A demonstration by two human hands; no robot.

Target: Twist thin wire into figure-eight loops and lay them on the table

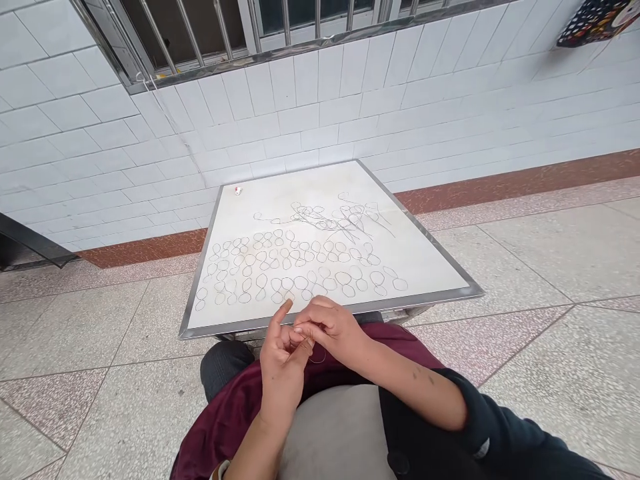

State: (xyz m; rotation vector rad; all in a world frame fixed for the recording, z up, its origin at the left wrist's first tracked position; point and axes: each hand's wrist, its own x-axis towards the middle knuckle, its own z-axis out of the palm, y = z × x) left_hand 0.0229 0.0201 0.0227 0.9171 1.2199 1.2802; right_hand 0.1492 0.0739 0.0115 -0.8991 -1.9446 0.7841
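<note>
My left hand (pixel 285 357) and my right hand (pixel 333 330) meet over my lap, just before the near edge of the white table (pixel 430 267). Both pinch a thin wire (pixel 318 361), whose loop hangs below the fingers. The left index finger points up while its thumb presses in; the right thumb and fingertips close on the wire beside it. Rows of wire figure-eight loops (pixel 287 283) lie on the near and left parts of the table. Behind them is a tangled pile of wires (pixel 345 220), some with straight ends.
A small white and red item (pixel 238 191) sits at the table's far left corner. The table has a grey metal rim (pixel 325 312). Beyond it stands a white tiled wall (pixel 300 120) with a barred window; a patterned cloth item (pixel 595 23) hangs at upper right.
</note>
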